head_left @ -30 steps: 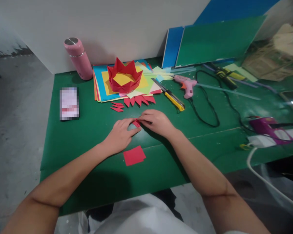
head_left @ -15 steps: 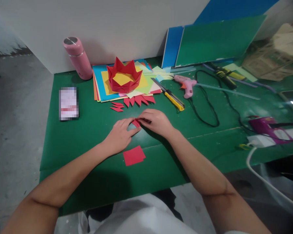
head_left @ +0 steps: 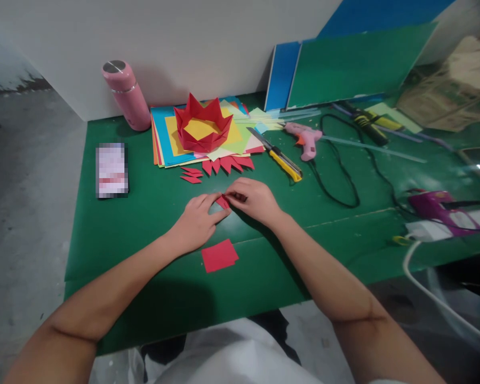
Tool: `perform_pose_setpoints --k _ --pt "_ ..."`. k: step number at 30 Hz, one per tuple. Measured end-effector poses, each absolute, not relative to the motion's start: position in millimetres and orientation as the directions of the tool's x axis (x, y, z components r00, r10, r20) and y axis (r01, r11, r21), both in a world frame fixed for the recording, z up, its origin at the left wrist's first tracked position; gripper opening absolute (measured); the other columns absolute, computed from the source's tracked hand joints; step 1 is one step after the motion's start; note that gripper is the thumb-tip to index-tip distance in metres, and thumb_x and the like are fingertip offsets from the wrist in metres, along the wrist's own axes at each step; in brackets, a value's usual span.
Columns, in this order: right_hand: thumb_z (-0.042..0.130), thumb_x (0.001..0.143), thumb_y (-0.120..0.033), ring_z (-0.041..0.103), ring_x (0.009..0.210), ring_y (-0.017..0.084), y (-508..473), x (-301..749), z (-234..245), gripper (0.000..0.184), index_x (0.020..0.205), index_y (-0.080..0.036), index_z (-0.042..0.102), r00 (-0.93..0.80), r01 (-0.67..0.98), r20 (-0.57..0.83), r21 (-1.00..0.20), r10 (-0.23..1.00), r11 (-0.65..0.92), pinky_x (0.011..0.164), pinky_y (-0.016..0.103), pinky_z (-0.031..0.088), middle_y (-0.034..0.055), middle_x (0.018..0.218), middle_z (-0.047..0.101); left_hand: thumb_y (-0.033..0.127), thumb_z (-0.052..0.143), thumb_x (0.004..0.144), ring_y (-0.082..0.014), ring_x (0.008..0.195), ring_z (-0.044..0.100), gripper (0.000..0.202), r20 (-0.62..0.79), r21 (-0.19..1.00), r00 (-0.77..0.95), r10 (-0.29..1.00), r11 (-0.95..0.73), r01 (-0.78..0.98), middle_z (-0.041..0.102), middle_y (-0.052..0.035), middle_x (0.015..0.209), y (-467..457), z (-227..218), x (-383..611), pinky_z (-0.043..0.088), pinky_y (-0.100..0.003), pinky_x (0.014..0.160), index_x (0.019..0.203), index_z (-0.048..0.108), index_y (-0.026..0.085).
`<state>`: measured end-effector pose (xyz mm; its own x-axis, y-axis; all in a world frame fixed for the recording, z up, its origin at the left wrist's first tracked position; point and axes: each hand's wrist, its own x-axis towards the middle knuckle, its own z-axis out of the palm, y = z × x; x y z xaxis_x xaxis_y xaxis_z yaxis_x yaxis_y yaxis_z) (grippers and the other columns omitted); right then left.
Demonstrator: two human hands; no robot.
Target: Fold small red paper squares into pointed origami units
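Note:
Between my hands a small folded piece of red paper [head_left: 223,202] lies on the green table. My left hand [head_left: 198,218] grips its left side, with fingers at the far edge and thumb along the near edge. With its fingertips pinched, my right hand [head_left: 254,198] holds the paper's far right corner. Closer to me are flat red paper rectangles [head_left: 219,255], slightly offset on each other. Beyond my hands several folded red paper points [head_left: 229,165] lie in a row, with a few small ones [head_left: 191,175] to their left.
A red paper crown shape [head_left: 204,140] sits on stacked coloured paper [head_left: 160,140]. A pink bottle [head_left: 128,98] and a blurred-out phone-like object [head_left: 112,170] stand left. To the right are a yellow utility knife [head_left: 285,164], a pink glue gun [head_left: 307,140] with its cord, and a purple-white power block [head_left: 436,213].
My fingers stay on the red paper with barely any shift. The view has moved very slightly; everything else lies as before.

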<state>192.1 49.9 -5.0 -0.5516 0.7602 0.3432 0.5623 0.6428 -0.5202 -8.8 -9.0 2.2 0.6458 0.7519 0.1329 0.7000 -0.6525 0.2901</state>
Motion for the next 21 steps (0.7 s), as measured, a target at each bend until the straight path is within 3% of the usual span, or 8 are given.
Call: perform_pose_setpoints --k 10,21 --pt "0.053 0.091 -0.020 0.061 0.076 0.017 52.7 197.5 -3.0 0.017 0.086 -0.018 0.069 -0.666 0.531 0.345 -0.403 0.661 0.745 0.067 0.028 0.047 0.0061 0.082 0.068 0.008 0.048 0.082 -0.0304 0.126 0.041 0.046 0.139 0.325 0.630 0.764 -0.636 0.700 0.043 -0.0138 0.139 -9.7 0.5 -9.0 0.036 -0.051 0.103 0.123 0.060 0.022" --pt "0.052 0.092 -0.021 0.061 0.075 0.017 54.5 198.3 -2.7 0.021 0.089 -0.016 0.072 -0.707 0.522 0.353 -0.325 0.613 0.789 0.066 0.027 0.046 0.0068 0.081 0.069 0.009 0.050 0.082 -0.0297 0.123 0.043 0.045 0.145 0.294 0.645 0.750 -0.656 0.695 0.043 -0.0145 0.141 -9.1 0.2 -9.6 0.038 -0.050 0.103 0.124 0.060 0.022"
